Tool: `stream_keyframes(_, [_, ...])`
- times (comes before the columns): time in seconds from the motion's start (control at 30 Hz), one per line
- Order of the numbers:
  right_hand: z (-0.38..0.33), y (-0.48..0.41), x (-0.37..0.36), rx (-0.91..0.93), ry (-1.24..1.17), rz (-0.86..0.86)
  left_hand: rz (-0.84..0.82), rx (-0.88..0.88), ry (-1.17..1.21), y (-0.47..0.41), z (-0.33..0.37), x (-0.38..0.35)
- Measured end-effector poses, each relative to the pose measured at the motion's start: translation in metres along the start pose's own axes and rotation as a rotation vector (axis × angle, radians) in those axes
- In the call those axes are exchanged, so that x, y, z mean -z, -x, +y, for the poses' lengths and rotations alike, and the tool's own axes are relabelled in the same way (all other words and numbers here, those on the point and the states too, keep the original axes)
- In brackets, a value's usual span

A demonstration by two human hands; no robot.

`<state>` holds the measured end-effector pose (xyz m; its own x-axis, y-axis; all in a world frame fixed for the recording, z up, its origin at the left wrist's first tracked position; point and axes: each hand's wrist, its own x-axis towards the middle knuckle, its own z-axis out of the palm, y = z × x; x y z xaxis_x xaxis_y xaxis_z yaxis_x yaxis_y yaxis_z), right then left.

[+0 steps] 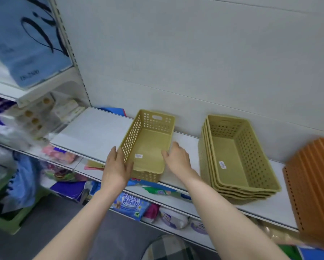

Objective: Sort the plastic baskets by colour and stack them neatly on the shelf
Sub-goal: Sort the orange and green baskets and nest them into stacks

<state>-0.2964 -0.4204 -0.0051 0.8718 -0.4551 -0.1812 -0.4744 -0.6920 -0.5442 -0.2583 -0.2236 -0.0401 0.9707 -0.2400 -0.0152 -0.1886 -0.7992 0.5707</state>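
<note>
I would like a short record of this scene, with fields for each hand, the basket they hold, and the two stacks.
single basket: olive, perforated, at the front of the shelf, left of the stacks
left hand: grips its near left corner
right hand: grips its right wall
olive stack: several nested baskets, apart from the single one
orange stack: far right, partly out of view

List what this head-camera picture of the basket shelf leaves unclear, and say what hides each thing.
All in the head view:
- Orange baskets: cut off by the right edge, so the count is unknown.
- Sticker in the single basket: too small to read.
- Goods on the left shelves: blurred.
- Lower-shelf packets: partly covered by the shelf board above them.
</note>
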Motion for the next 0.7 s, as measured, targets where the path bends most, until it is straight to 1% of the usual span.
stream_keyframes(0.07, [-0.003,-0.009,-0.016,-0.123,-0.044,-0.059,-0.05,0.035,0.056,-0.005,-0.005,0.003])
stream_keyframes(0.13, [-0.006,-0.013,-0.021,-0.17,-0.027,-0.037,-0.048,0.02,0.106,-0.008,-0.005,0.007])
stream_keyframes(0.23, [-0.01,-0.01,-0.009,-0.107,0.055,0.095,-0.021,0.016,0.296,-0.003,0.005,0.021])
stream_keyframes(0.3, [-0.013,-0.001,0.014,-0.013,0.065,0.195,-0.011,-0.037,0.49,0.002,0.017,0.031])
stream_keyframes(0.37, [-0.012,0.009,0.046,0.027,0.047,0.308,-0.018,-0.058,0.64,0.002,0.033,0.037])
stream_keyframes(0.43, [-0.007,0.022,0.086,0.017,0.039,0.431,-0.077,-0.069,0.771,-0.001,0.053,0.038])
stream_keyframes(0.5, [0.008,0.036,0.129,0.041,0.014,0.577,-0.172,-0.14,0.91,-0.003,0.08,0.034])
stream_keyframes(0.57, [0.028,0.051,0.169,0.044,-0.019,0.692,-0.249,-0.213,0.937,-0.001,0.108,0.027])
stream_keyframes(0.63, [0.054,0.063,0.201,-0.009,-0.046,0.718,-0.308,-0.254,0.878,0.003,0.132,0.013])
stream_keyframes(0.7, [0.082,0.068,0.221,-0.053,-0.051,0.706,-0.35,-0.251,0.837,0.011,0.152,-0.004])
